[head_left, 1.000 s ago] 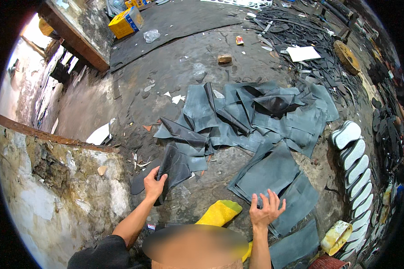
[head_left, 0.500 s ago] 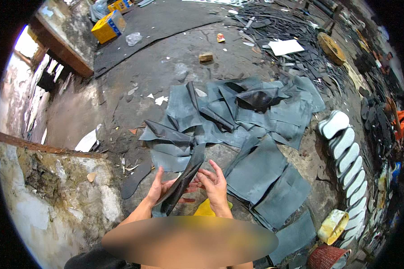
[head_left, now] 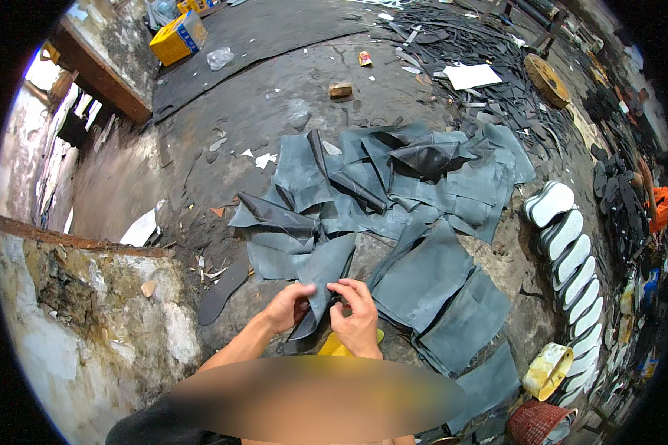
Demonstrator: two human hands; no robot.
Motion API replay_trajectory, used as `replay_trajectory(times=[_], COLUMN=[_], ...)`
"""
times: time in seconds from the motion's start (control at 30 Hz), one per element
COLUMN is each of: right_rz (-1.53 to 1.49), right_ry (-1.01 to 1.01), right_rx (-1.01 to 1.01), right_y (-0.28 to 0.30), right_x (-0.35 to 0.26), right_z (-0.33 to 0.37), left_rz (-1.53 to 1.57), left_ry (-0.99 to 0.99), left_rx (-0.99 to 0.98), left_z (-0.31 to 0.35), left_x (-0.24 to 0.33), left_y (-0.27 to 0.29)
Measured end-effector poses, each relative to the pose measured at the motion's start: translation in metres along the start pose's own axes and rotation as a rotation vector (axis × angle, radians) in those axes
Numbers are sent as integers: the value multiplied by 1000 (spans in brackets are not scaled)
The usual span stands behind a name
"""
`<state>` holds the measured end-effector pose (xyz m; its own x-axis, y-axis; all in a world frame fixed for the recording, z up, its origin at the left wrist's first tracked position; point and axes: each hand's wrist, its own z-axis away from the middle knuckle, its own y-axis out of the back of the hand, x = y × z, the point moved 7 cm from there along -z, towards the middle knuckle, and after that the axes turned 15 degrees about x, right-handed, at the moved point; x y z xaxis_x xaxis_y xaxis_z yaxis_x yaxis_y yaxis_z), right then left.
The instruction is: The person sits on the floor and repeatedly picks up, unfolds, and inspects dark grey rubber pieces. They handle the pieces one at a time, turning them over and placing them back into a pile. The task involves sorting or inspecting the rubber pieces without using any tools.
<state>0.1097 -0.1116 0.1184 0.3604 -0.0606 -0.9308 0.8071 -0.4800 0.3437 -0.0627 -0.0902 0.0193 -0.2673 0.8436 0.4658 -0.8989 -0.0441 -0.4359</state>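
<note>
A grey-blue rubber-like sheet (head_left: 328, 263), dark on its underside, is between my hands with its lower end curled over. My left hand (head_left: 286, 307) grips its left edge, the thumb on top and the fingers curled. My right hand (head_left: 358, 317) pinches the right edge with bent fingertips. Just beyond lies a heap of crumpled sheets of the same material (head_left: 453, 189). Flatter stacked sheets (head_left: 427, 282) lie to the right of my right hand. Part of a yellow object (head_left: 337, 345) shows below my hands; its kind is hidden.
A dark sole-shaped piece (head_left: 224, 293) lies left of my left arm. White sole shapes (head_left: 586, 285) stand in a row at the right, near a yellowish round container (head_left: 548, 372) and a red basket (head_left: 536, 421). Dark scraps (head_left: 460, 44) cover the far right floor. A stained wall (head_left: 96, 311) stands left.
The sheet has turned from edge-on to showing its grey-blue face, its lower end curling. Both hands have closed from spread fingers onto its edges.
</note>
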Motion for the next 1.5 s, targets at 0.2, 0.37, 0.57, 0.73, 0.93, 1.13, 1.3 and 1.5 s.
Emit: replay_trajectory(times=[0.2,0.37,0.57,0.73,0.93,1.13,1.3,1.5], right_rz=[-297,-161,-154,161,-199,-122,154,337], right_ry=[-370,-36,-299,-9,-451,-477,-327,-106], right_rx=[63,222,135,-78,237,180,125,68], right_y=[-15,-20,-7,-19,-8,-8,-6,-16], right_x=[31,8,40,33,68,88,110,100], right_z=[18,42,46,42,38,43,51,61], left_rz=[393,594,559,452,491,484,390,199], left_ry=[-7,62,97,-20,63,40,-179,-491], left_rx=[-21,-86,149,45,-46,32,576,753], left_z=[0,11,3,3,14,3,-24,-33], left_x=[-11,-20,-21,-8,11,7,-13,-20], left_y=[-7,-3,29,18,16,37,109,129])
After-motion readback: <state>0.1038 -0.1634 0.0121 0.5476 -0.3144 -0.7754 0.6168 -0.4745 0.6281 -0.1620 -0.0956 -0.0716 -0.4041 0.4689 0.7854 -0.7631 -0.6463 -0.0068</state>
